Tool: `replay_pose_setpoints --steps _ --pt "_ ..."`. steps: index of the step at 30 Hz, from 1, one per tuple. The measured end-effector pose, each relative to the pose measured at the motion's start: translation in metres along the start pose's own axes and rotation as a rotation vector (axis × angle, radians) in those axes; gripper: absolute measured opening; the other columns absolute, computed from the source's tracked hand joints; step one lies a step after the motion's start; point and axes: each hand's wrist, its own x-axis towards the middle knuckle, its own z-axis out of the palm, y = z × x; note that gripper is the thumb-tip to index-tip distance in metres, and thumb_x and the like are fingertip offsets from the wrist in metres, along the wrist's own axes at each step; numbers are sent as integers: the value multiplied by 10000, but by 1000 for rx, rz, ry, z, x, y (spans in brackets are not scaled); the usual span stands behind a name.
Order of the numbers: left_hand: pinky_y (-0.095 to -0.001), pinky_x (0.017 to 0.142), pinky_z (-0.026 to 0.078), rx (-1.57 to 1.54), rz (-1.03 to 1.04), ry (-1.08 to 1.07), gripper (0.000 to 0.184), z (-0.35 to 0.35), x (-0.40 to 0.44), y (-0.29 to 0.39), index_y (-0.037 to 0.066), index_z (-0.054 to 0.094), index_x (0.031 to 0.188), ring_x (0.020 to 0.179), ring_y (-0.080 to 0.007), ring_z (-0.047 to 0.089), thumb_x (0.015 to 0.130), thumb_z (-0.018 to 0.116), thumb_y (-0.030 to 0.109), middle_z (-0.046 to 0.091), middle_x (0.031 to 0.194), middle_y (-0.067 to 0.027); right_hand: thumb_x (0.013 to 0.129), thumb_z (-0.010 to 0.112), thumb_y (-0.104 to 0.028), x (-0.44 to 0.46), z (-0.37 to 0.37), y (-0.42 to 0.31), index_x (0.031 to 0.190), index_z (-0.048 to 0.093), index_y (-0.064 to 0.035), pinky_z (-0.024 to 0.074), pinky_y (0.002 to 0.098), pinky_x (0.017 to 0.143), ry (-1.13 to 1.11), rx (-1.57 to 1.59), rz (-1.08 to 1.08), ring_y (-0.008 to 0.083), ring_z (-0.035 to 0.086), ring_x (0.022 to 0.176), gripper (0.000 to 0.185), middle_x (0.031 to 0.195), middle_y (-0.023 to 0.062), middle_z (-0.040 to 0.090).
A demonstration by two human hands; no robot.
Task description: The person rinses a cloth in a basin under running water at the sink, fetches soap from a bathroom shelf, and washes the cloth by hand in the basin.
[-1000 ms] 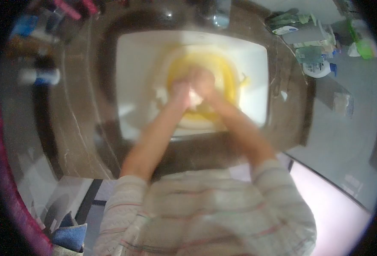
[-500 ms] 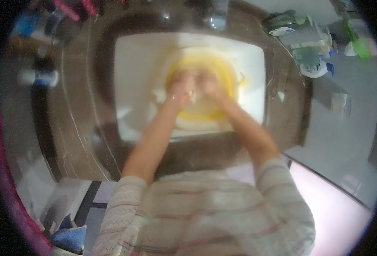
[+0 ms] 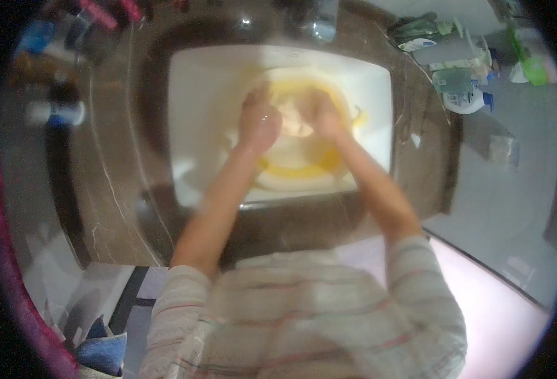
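A pale, blurred item point(image 3: 296, 120), perhaps cloth, is seen between the two hands, within the outline of the yellow basin point(image 3: 303, 172), which is set in the white sink point(image 3: 196, 95). The item could be dropped if it is loosely gripped; the basin could be tipped if it is leaned on unevenly. The left hand point(image 3: 260, 123) and right hand point(image 3: 321, 112) are held apart, seemingly curled; how far either is closed, or what is pinched, cannot be told.
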Motion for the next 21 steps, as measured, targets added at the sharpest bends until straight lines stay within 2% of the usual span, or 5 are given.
replay_pose_setpoints --steps 2,8,12,16,21 --pt "-388 641 462 366 145 -185 298 -2 -4 17 -3 505 908 890 -283 527 680 565 179 514 967 -203 782 527 -263 -13 2 3 1085 440 -42 458 355 622 -60 -7 -115 266 561 749 385 835 163 559" --pt "-359 604 458 288 307 -30 146 55 -29 9 15 561 775 756 -245 568 671 549 117 540 788 -147 745 581 -119 -17 -59 -43 1068 441 11 348 231 343 -358 851 455 109 485 544 376 710 73 529" --pt "-293 591 465 -234 -380 -490 151 5 6 0 32 589 805 658 -214 576 657 579 63 590 821 -102 718 635 -187 -20 -78 -30 1049 465 1 318 197 366 -385 928 245 68 420 471 417 693 32 527" --pt "-283 616 482 -706 -178 -268 204 67 15 -76 22 578 870 680 -200 585 668 594 42 599 848 -83 705 652 -244 -30 -83 -34 942 541 7 343 182 421 -618 544 296 50 424 517 363 690 3 542" --pt "-295 676 493 -1571 -470 -229 331 140 13 -111 11 503 1009 751 -202 585 691 589 43 578 895 -94 725 586 -144 -22 -53 -37 886 558 2 465 249 583 -133 1108 406 180 568 672 219 861 86 575"
